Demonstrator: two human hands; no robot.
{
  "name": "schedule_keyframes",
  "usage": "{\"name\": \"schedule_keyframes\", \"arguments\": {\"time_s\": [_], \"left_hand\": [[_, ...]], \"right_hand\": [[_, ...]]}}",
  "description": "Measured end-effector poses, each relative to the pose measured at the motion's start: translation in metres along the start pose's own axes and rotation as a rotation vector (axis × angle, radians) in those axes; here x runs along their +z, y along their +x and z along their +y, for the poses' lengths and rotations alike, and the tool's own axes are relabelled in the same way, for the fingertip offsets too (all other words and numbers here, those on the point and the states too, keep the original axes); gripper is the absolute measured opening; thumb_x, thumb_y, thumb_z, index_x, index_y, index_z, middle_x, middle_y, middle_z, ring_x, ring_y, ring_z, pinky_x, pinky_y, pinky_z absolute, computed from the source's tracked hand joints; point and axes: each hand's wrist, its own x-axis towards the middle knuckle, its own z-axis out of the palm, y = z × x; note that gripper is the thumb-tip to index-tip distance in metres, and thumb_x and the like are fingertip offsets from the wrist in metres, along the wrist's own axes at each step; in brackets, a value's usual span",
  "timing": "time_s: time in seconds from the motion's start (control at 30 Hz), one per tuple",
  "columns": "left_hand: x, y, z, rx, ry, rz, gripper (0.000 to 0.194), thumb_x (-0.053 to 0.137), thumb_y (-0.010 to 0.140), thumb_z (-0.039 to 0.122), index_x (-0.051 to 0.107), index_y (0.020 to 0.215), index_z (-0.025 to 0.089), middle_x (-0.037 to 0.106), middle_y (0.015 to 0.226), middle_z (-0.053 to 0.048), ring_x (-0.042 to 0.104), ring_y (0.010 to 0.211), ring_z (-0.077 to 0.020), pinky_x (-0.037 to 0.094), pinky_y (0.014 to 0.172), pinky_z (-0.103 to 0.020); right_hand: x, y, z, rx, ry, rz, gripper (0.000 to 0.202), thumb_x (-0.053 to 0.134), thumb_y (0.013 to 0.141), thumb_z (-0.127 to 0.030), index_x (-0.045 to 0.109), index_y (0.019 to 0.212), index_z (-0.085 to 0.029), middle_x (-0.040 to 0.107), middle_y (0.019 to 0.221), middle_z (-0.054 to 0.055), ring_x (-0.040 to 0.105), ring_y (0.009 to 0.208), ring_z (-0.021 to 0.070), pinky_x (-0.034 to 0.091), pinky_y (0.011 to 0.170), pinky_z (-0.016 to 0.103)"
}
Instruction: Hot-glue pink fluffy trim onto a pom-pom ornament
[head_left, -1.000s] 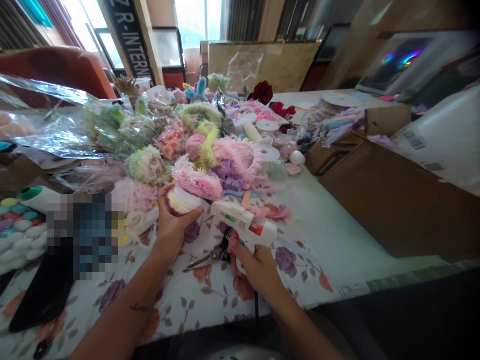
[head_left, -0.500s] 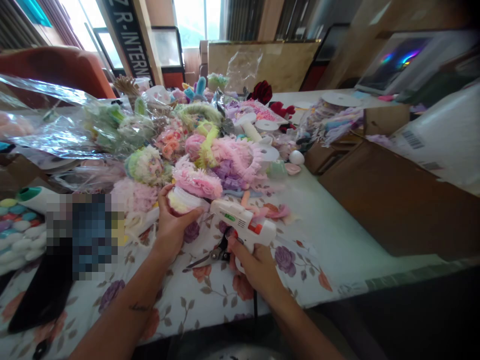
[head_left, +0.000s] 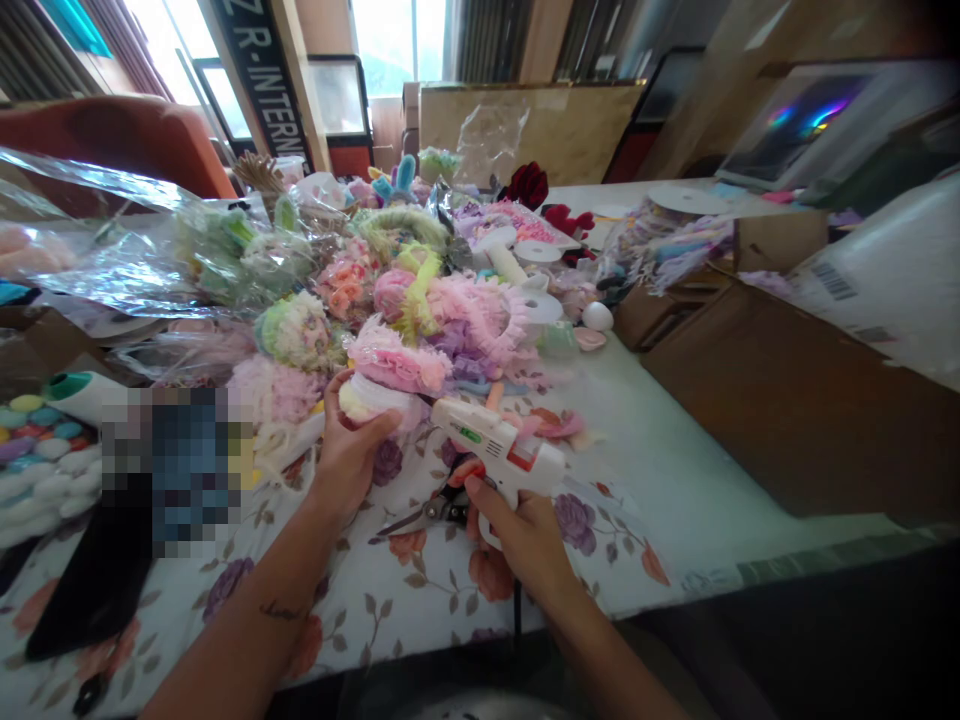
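Note:
My left hand [head_left: 341, 465] is closed round a white and pale-yellow rounded piece [head_left: 369, 402] with a ruffled surface. Pink frilly trim [head_left: 397, 360] sits right behind that piece; whether the two are joined I cannot tell. A white hot glue gun [head_left: 480, 428] is gripped by its handle in my right hand [head_left: 529, 535], thumb toward the front. Its dark nozzle points left, close by the right side of the ruffled piece. Under the gun, pruning shears [head_left: 424, 515] lie on the flowered tablecloth [head_left: 375, 640], partly hidden by my right fingers.
Behind my hands is a heap of fluffy pastel trims [head_left: 480, 320] and plastic-wrapped items [head_left: 262, 250]. A cardboard box [head_left: 757, 400] stands at right, near a white ball [head_left: 597, 316]. Coloured balls [head_left: 52, 450] and a black object [head_left: 90, 590] lie at left.
The glue gun has shifted slightly to the right, and its dark nozzle now shows more clearly. My left hand keeps its hold on the ruffled piece. The whole view has moved a little.

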Motion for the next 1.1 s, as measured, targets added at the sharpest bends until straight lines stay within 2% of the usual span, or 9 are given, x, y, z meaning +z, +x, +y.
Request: {"name": "schedule_keyframes", "arguments": {"time_s": [0.17, 0.3, 0.47, 0.67, 0.93, 1.03, 1.1], "left_hand": [[0.001, -0.0006, -0.0007, -0.021, 0.029, 0.019, 0.087, 0.091, 0.05, 0.014, 0.047, 0.123, 0.028, 0.066, 0.102, 0.001, 0.064, 0.081, -0.0109, 0.054, 0.073, -0.022], [0.0024, -0.0015, -0.0017, -0.006, 0.056, -0.002, 0.089, 0.091, 0.05, 0.013, 0.046, 0.125, 0.027, 0.066, 0.106, -0.001, 0.064, 0.081, -0.0103, 0.054, 0.073, -0.021], [0.0009, -0.0017, -0.0005, -0.015, 0.037, -0.004, 0.089, 0.092, 0.051, 0.014, 0.046, 0.126, 0.027, 0.066, 0.102, 0.001, 0.063, 0.08, -0.0098, 0.054, 0.072, -0.02], [-0.0032, -0.0005, -0.0008, -0.01, 0.009, -0.034, 0.082, 0.091, 0.055, 0.015, 0.049, 0.124, 0.029, 0.067, 0.104, 0.001, 0.066, 0.087, -0.0132, 0.055, 0.078, -0.025], [-0.0045, 0.0003, -0.0031, 0.003, 0.021, -0.036, 0.079, 0.089, 0.059, 0.017, 0.052, 0.127, 0.03, 0.068, 0.105, -0.002, 0.069, 0.092, -0.0182, 0.057, 0.08, -0.029], [-0.0035, 0.0003, -0.0028, -0.001, 0.029, -0.029, 0.081, 0.09, 0.056, 0.017, 0.052, 0.126, 0.029, 0.068, 0.106, -0.002, 0.068, 0.092, -0.017, 0.057, 0.078, -0.027], [-0.0034, 0.0004, -0.0027, -0.007, 0.024, -0.024, 0.082, 0.091, 0.056, 0.015, 0.052, 0.127, 0.029, 0.068, 0.104, -0.001, 0.068, 0.089, -0.0152, 0.056, 0.077, -0.025]], "right_hand": [[0.0006, -0.0011, 0.008, 0.034, 0.006, -0.016, 0.037, 0.067, 0.078, -0.059, 0.063, 0.075, -0.022, 0.053, 0.044, -0.004, 0.048, 0.033, 0.0141, 0.038, 0.033, 0.027], [0.0025, -0.0023, 0.0066, 0.122, 0.009, -0.036, 0.037, 0.064, 0.08, -0.06, 0.061, 0.079, -0.023, 0.055, 0.045, -0.005, 0.044, 0.025, 0.0135, 0.035, 0.027, 0.027], [0.0031, -0.0013, 0.0046, 0.045, -0.016, 0.001, 0.034, 0.066, 0.077, -0.056, 0.059, 0.07, -0.023, 0.053, 0.042, -0.005, 0.043, 0.029, 0.0108, 0.038, 0.03, 0.025], [0.0018, -0.0017, 0.0053, 0.075, -0.026, 0.03, 0.039, 0.064, 0.078, -0.057, 0.057, 0.061, -0.022, 0.051, 0.041, -0.004, 0.045, 0.03, 0.0113, 0.038, 0.03, 0.024], [0.002, -0.0044, 0.0018, 0.102, -0.017, 0.009, 0.038, 0.067, 0.078, -0.057, 0.059, 0.065, -0.022, 0.053, 0.043, -0.004, 0.045, 0.03, 0.0116, 0.04, 0.029, 0.025], [0.0026, -0.0052, 0.0049, 0.156, 0.012, 0.0, 0.039, 0.066, 0.079, -0.061, 0.06, 0.072, -0.023, 0.054, 0.045, -0.005, 0.045, 0.028, 0.0124, 0.039, 0.027, 0.026], [0.0028, -0.0043, 0.008, 0.132, 0.019, -0.005, 0.038, 0.066, 0.08, -0.061, 0.06, 0.076, -0.023, 0.054, 0.045, -0.005, 0.045, 0.029, 0.0123, 0.04, 0.029, 0.026]]}}
